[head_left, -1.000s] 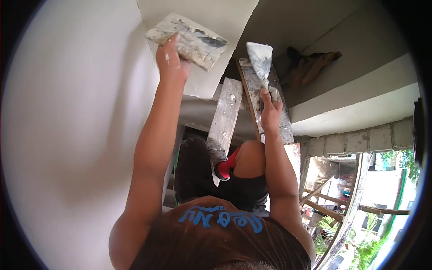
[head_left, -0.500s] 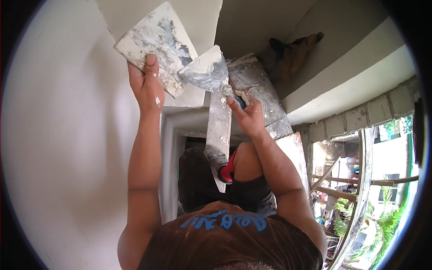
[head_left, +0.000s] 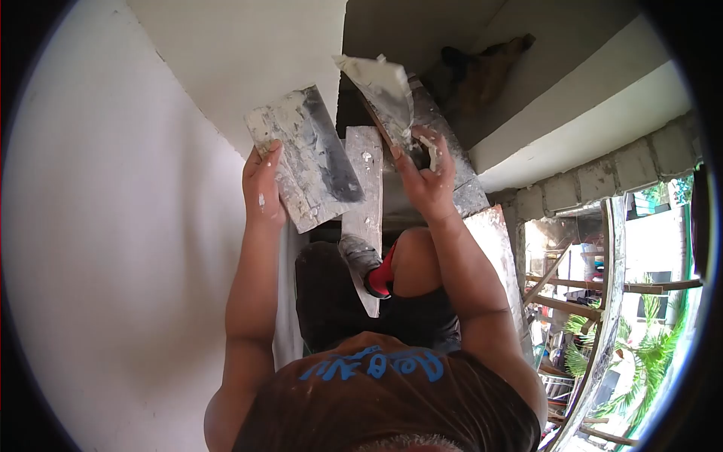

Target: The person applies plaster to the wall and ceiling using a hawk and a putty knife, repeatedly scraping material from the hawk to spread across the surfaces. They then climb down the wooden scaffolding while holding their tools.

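My left hand [head_left: 263, 184] is closed on the edge of a plasterer's hawk [head_left: 305, 158], a flat rectangular board smeared with pale plaster, with a dark scraped strip along its right side. In my right hand [head_left: 429, 173] is a putty knife [head_left: 388, 90], its wide blade tilted upward and coated with white plaster. The fingers wrap round its handle, which is mostly hidden. Hawk and knife are apart, with a small gap between them. White smears mark both hands.
Below lies a narrow plank [head_left: 364, 181] with my shoe [head_left: 361, 256] on it. A pale wall [head_left: 113, 226] rises at the left. At the right are a block edge [head_left: 595, 184], wooden poles [head_left: 568, 305] and palm leaves outside. A brown, blurred shape [head_left: 489, 71] lies at the upper right.
The hawk has come down and to the right, turning in my left hand. The putty knife has lifted off the hawk's edge and moved up and right, its blade now tilted.
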`<state>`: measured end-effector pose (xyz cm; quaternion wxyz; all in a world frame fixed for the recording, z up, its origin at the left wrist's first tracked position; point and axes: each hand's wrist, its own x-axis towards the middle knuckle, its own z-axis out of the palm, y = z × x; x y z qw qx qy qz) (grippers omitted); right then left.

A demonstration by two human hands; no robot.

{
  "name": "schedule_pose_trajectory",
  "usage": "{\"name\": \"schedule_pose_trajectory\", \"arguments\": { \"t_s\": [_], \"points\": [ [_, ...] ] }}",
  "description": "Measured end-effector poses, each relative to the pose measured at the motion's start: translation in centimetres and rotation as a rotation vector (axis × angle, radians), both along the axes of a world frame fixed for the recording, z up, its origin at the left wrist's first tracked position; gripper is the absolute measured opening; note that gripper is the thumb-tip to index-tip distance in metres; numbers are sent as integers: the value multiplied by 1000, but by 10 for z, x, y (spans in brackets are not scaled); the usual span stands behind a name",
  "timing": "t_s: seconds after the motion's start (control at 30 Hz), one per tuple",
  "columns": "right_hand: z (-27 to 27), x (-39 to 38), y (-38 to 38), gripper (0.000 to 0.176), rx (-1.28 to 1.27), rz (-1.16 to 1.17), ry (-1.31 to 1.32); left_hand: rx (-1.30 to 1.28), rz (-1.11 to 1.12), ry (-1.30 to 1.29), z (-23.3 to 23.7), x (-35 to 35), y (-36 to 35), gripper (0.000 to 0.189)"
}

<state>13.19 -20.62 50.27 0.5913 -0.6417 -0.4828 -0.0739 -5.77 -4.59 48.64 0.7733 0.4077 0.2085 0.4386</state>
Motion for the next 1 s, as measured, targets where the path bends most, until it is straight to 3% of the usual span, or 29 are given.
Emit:
{"name": "schedule_pose_trajectory", "arguments": {
  "t_s": [0.03,0.1,0.17,0.23,0.33,0.43,0.5,0.57,0.7,0.8,0.83,0.93,1.0],
  "points": [
    [4,0,2,37,27,-16,-285,-71,-60,-60,-7,0,3,36],
    [2,3,4,40,43,46,-353,-131,-111,-126,-7,-2,7,36],
    [5,2,0,40,-187,74,-546,-206,-161,-231,-5,0,4,38],
    [3,3,3,39,-239,40,-534,-148,-74,-207,-4,-4,2,41],
    [-11,15,3,36,-224,-37,-437,-138,-67,-500,12,-29,-2,42],
    [-21,18,1,32,-357,13,-344,-56,124,-514,39,-43,5,44],
    [-17,14,4,30,-311,-97,-203,-46,188,-508,27,-43,24,46],
    [-6,6,6,30,-304,-86,-146,-48,471,-324,-17,-35,46,48],
    [-18,8,3,31,-239,-44,-14,-311,568,-242,-161,-14,79,42],
    [-16,8,-3,29,-359,-28,54,-447,641,-181,-236,9,84,42],
    [-16,7,-6,29,-368,5,186,-562,653,-185,-260,17,87,43],
    [-27,17,-17,31,-403,23,213,-848,678,-110,-302,28,90,44],
    [-26,16,-22,29,-372,-53,377,-1017,689,-31,-330,36,89,46]
  ]
}}
